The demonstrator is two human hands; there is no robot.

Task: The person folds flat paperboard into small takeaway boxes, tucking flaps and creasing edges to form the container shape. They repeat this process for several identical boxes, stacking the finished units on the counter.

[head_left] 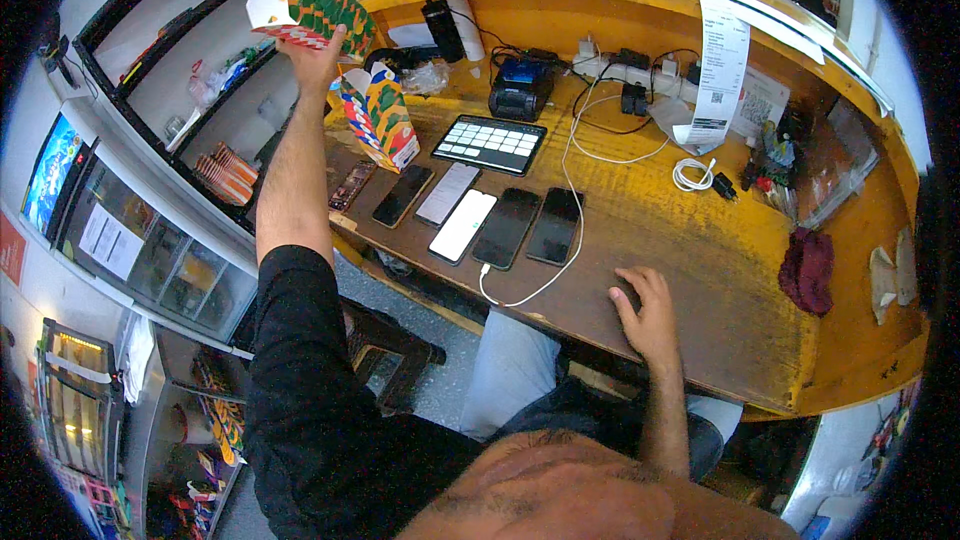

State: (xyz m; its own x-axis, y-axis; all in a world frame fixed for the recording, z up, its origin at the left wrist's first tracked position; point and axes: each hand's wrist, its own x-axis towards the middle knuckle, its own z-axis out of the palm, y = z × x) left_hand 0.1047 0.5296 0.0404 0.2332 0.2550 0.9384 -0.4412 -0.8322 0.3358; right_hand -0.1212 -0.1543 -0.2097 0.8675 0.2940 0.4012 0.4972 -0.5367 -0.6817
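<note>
Nearest to us are our own bare chest and dark-clad lap, and just beyond them our right hand (645,312) lies flat and open on the worn wooden worktop (700,240), fingers spread, holding nothing. Our left hand (315,58) is raised well above the worktop's far left corner, fingers closed from below around a folded cardboard carton printed with green, orange and red shapes (310,2), which tilts with its white open end toward the shelves. A second carton of the same pattern (382,115) stands upright on the worktop just under it, apart from the raised one. To its right, near our reach, runs a row of flat dark and white phones (480,215), one tied to a white charging cable (570,155), with a tablet showing a grid of keys (490,143) and a small black receipt printer (520,85) behind them. As we judge it, handling the raised carton well means gripping it at its base without crushing the thin walls, keeping it level, and leaving the right hand planted to steady us.
</note>
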